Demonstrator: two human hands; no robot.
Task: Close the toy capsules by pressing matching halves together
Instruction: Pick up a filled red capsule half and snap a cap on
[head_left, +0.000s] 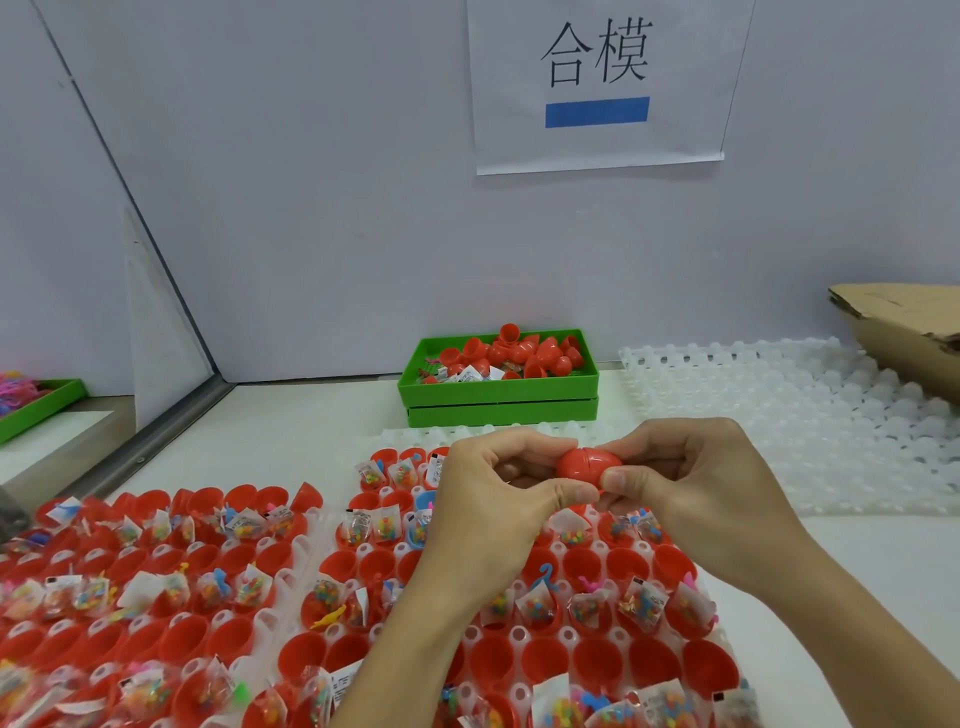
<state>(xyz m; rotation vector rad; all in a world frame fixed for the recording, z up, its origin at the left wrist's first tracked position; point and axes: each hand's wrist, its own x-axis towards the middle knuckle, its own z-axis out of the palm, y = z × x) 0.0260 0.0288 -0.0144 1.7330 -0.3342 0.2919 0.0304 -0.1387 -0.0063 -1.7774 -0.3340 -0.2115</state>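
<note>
Overhead, paper sign (597, 88) on white wall (311, 208)

We cannot see the lower part of the red capsule (588, 464); fingers of the left hand (501, 499) and right hand (685, 480) cover it. The cardboard box (904, 332) and side green tray (36, 402) run off frame. Print on the sachets (363, 525) is too small to read. The nearest trays of capsule halves (130, 696) blur at the bottom edge.

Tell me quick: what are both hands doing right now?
Left hand: pinching the red capsule on its left end.
Right hand: pinching the same capsule's right end.
</note>
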